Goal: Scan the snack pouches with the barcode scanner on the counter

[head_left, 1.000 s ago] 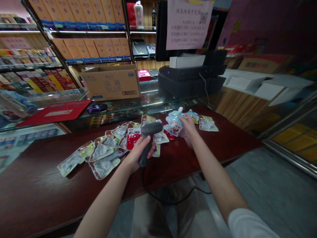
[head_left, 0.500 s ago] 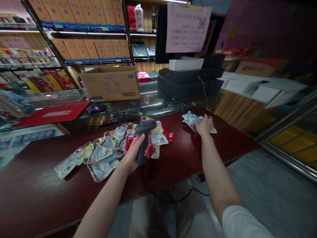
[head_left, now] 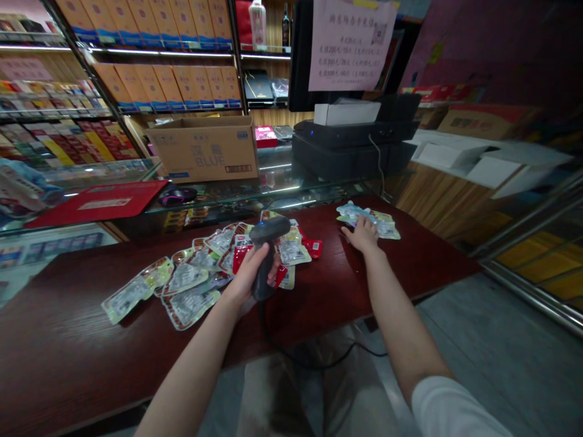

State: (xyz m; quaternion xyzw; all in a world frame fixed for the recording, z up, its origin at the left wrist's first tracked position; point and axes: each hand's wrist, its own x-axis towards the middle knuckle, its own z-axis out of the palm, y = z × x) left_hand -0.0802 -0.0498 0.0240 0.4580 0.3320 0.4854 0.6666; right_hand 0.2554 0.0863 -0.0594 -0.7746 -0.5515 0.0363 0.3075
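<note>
My left hand (head_left: pixel 249 272) is wrapped round the grip of a black barcode scanner (head_left: pixel 266 243), its head held above the packets. Beneath and left of it lies a loose heap of flat snack packets (head_left: pixel 189 303), mostly silver and yellow-green, overlapping one another. Some red packets (head_left: pixel 313 247) show at the heap's right side. At the right of the table, my right hand (head_left: pixel 363 234) rests with fingers apart at the near edge of a small pile of packets (head_left: pixel 385 226), pale blue and light green. The fingertips touch or nearly touch that pile; nothing is gripped.
The dark red table (head_left: pixel 319 303) meets a glass counter behind. On the counter stand an open cardboard box (head_left: pixel 204 152), a mouse (head_left: pixel 177 195), a red folder (head_left: pixel 98 203) and a black register (head_left: pixel 350 152). The scanner's cable (head_left: pixel 314 366) hangs below the table's near edge.
My right hand has drawn left and slightly back from the top of the right pile, uncovering more packets there. My left hand stays on the scanner. The view has tilted slightly.
</note>
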